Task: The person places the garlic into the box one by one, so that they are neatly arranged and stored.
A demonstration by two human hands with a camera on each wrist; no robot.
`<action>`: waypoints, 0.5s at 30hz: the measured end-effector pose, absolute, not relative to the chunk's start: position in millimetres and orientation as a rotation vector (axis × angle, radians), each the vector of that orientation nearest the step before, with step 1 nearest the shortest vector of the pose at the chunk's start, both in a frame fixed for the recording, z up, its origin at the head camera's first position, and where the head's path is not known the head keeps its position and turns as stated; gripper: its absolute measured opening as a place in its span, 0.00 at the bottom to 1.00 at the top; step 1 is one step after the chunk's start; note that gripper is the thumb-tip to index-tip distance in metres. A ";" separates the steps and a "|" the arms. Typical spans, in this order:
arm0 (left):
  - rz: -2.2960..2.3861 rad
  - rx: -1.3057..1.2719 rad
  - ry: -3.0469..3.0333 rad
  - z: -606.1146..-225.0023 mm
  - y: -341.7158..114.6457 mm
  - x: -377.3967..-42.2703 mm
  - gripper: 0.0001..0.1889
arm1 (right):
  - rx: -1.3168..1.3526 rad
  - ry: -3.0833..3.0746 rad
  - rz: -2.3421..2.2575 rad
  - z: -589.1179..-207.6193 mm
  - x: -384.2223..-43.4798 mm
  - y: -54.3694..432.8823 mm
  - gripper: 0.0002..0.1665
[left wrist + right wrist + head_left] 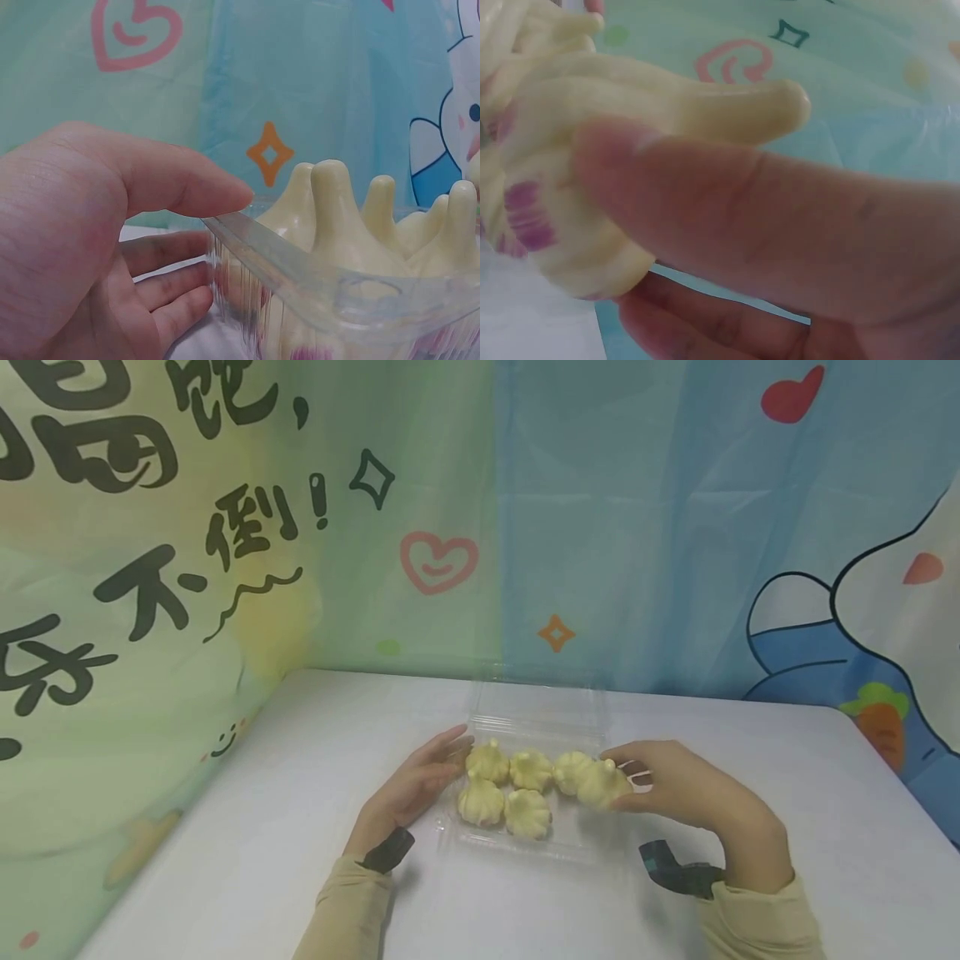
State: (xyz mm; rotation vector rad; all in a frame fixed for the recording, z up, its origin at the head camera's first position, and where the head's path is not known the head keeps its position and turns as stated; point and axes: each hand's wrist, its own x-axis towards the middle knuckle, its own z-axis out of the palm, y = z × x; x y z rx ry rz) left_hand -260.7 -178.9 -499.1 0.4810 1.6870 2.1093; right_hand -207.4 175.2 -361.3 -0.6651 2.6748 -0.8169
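Note:
A clear plastic clamshell box (525,852) lies with its lid folded back. Several cream garlic bulbs (527,814) with purple marks sit in it, stems mostly up; they look like shiny models. At its left side my left hand (416,783) holds the rim (281,259), thumb on the top edge and fingers against the outer wall. My right hand (675,785) pinches one garlic bulb (602,785) between thumb and fingers at the right of the box. That bulb (577,202) overlaps another bulb (572,768); whether they touch, I cannot tell.
The transparent lid (536,706) lies towards the table's back edge. All this stands on a white table (300,860), with a printed curtain (600,527) hanging behind it. Dark wrist camera mounts (678,870) stick out from both sleeves.

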 end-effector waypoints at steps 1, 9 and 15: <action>2.109 0.483 1.687 -499.6 -179.2 -260.9 0.34 | -0.670 2.671 -0.813 -361.5 -207.4 172.8 0.36; 2.121 0.486 1.673 -501.3 -179.8 -262.6 0.34 | -0.695 2.592 -0.796 -366.2 -207.5 156.2 0.33; 2.116 0.487 1.674 -501.2 -179.2 -262.4 0.33 | -0.713 2.568 -0.780 -372.2 -208.1 147.6 0.29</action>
